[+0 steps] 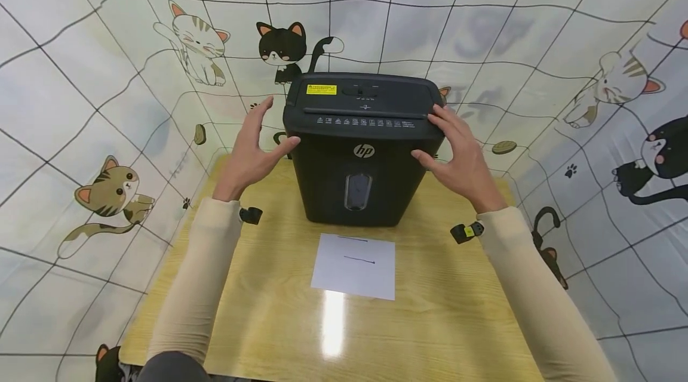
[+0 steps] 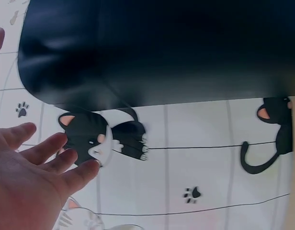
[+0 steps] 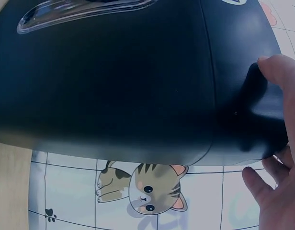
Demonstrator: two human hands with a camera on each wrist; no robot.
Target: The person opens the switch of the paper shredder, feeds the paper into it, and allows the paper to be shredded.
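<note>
A black paper shredder (image 1: 322,179) with an hp logo, a yellow label and a small clear window stands upright on the table. My left hand (image 1: 248,158) is at its upper left side, fingers spread and thumb pointing toward the front edge. In the left wrist view, that hand (image 2: 37,175) is apart from the black body. My right hand (image 1: 459,158) is at the upper right corner, fingertips by the lid edge and thumb before the front face. The right wrist view shows this thumb (image 3: 277,67) at the casing; whether it presses cannot be told.
A white sheet of paper (image 1: 349,279) with two dark drawn lines lies flat before the shredder. The wooden table (image 1: 441,316) backs against a wall covering (image 1: 408,36) printed with cats and grid lines, which also runs along both sides.
</note>
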